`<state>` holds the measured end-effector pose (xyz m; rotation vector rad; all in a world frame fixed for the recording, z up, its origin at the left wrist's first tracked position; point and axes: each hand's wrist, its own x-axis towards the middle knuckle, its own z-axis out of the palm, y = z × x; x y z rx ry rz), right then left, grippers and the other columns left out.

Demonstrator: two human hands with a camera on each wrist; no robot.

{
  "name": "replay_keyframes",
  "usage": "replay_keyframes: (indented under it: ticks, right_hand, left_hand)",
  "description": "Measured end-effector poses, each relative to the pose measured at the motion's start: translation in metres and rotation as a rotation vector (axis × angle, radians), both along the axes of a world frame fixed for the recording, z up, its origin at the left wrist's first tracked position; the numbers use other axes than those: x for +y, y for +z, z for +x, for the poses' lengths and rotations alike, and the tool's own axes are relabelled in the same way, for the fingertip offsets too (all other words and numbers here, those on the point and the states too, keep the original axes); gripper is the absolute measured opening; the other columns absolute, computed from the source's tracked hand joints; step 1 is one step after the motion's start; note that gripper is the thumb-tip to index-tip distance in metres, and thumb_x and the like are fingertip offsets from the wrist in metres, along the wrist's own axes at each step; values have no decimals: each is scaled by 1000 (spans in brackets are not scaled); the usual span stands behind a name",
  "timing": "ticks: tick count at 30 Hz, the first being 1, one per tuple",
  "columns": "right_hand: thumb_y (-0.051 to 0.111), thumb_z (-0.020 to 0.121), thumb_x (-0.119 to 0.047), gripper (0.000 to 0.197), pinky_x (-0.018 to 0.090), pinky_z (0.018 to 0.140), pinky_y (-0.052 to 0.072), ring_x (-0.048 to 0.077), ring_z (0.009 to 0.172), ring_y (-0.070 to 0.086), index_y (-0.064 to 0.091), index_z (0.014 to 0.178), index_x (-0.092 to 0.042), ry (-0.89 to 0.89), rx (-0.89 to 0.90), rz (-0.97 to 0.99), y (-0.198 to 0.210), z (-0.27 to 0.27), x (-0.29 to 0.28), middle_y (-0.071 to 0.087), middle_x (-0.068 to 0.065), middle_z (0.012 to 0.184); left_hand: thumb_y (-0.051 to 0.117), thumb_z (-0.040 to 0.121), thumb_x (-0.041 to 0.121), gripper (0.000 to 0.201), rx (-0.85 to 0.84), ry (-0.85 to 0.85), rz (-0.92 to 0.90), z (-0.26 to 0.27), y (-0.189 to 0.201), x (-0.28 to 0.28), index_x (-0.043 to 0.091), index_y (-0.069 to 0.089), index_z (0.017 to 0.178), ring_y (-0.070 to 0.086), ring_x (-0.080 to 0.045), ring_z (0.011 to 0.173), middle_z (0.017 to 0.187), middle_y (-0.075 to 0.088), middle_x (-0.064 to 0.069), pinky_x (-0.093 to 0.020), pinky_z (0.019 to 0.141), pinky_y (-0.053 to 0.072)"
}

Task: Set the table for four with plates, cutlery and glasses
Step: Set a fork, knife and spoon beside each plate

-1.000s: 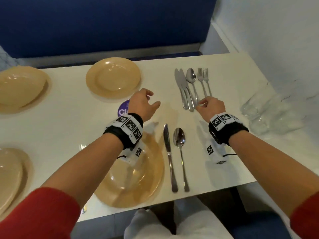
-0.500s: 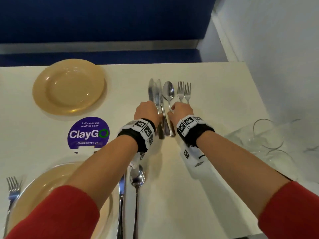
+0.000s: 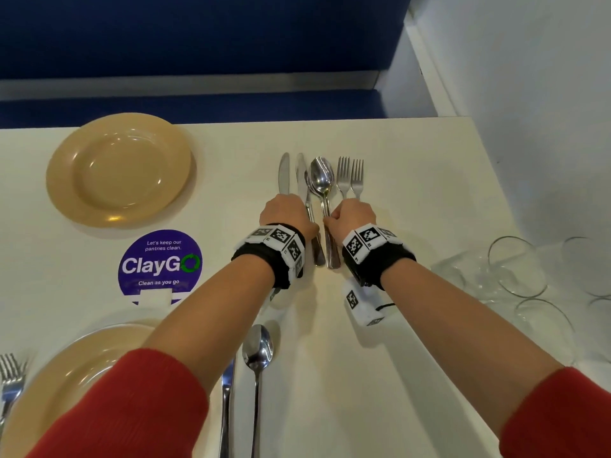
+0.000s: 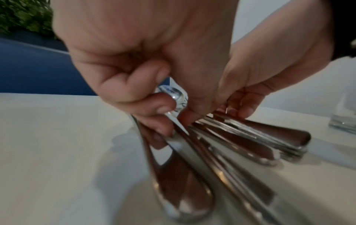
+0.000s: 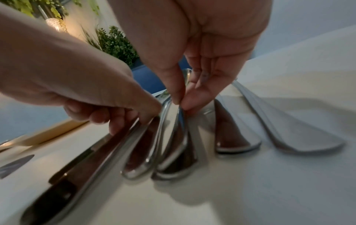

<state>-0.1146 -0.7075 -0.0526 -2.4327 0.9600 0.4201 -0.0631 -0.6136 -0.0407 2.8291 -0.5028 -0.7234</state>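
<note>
A pile of spare cutlery lies at the table's far middle: two knives [image 3: 284, 175], a spoon [image 3: 322, 175] and two forks [image 3: 350, 176]. My left hand [image 3: 286, 214] has its fingers curled round the knife handles [image 5: 80, 164], as the left wrist view shows around the left hand [image 4: 167, 120]. Close beside it, my right hand [image 3: 352, 214] pinches the spoon handle [image 5: 177, 137] between thumb and forefinger, seen at the right hand [image 5: 181, 103]. The fork handles [image 5: 289, 137] lie flat on the table beside it.
A tan plate [image 3: 119, 170] sits far left, above a purple ClayGo sticker [image 3: 160, 266]. Near me is a laid place: a plate [image 3: 66, 375], a fork [image 3: 11, 375], a knife [image 3: 227, 391] and a spoon [image 3: 257, 352]. Clear glasses [image 3: 515, 269] stand at the right by the wall.
My left hand swung right from above the near plate to the cutlery pile. Both hands have closed on handles there, and my head has come closer.
</note>
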Motion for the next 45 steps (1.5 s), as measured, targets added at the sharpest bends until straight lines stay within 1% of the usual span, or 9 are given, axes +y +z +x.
replay_keyframes:
  ticks: [4,11,16,21,24,28,36,41,45]
  right_hand:
    - [56,90,-25,25,23,64,42,23,83,62,67,99,-4,-100,-91,33,6,-4,-6,69,10,94]
    - [56,93,-24,14,24,79,45,13,85,58,61,99,-13,-258,-323,258,15,-13,2,65,-2,89]
    - [56,93,-25,20,24,76,47,12,84,58,60,108,-13,-298,-433,402,16,-7,24,62,-1,94]
    - [56,92,-22,19,33,84,54,18,88,65,62,108,-13,-260,-443,430,17,-6,30,68,4,97]
    - [58,91,-19,20,38,88,54,19,91,66,65,109,-12,-267,-491,458,17,-8,31,70,7,100]
    - [63,88,-19,20,38,85,56,18,88,68,70,105,-12,-174,-508,409,27,-8,24,72,5,97]
    - [59,88,-18,21,27,76,54,26,88,68,71,94,-3,-272,-294,62,23,-8,-10,71,9,96]
    - [62,82,-13,14,18,45,34,16,49,49,64,72,-4,-192,-60,-22,7,-13,-11,51,2,56]
    - [62,83,-13,11,19,47,37,21,59,52,64,78,-3,-210,-43,-5,8,-10,-12,52,4,61]
  left_hand:
    - [66,82,32,30,-2,-13,-18,1,1,1,11,46,73,53,-20,70,69,46,-2,-27,59,44]
    - [51,87,41,36,51,69,-278,1,2,11,14,45,64,51,-18,63,64,50,-1,-25,52,37]
    - [35,99,30,34,269,239,-587,-4,5,16,5,46,117,58,-28,94,101,60,-12,-31,76,42]
    - [26,103,38,48,369,238,-712,-6,5,23,6,36,137,55,-21,102,115,58,-9,-25,83,37]
    - [31,101,41,49,382,250,-738,-1,-1,24,4,49,127,59,-31,102,110,63,-17,-38,90,46]
    - [37,100,39,40,387,283,-777,2,1,26,4,56,103,49,-21,59,71,54,-7,-34,63,43]
    - [37,101,32,29,311,156,-715,8,17,38,13,52,84,52,-14,67,77,52,0,-23,62,48]
    - [41,99,35,31,425,286,-767,8,14,57,19,53,76,57,-21,74,78,56,-3,-39,84,53]
    - [43,99,34,28,490,364,-801,5,13,70,16,51,80,59,-17,65,74,57,-3,-38,79,57]
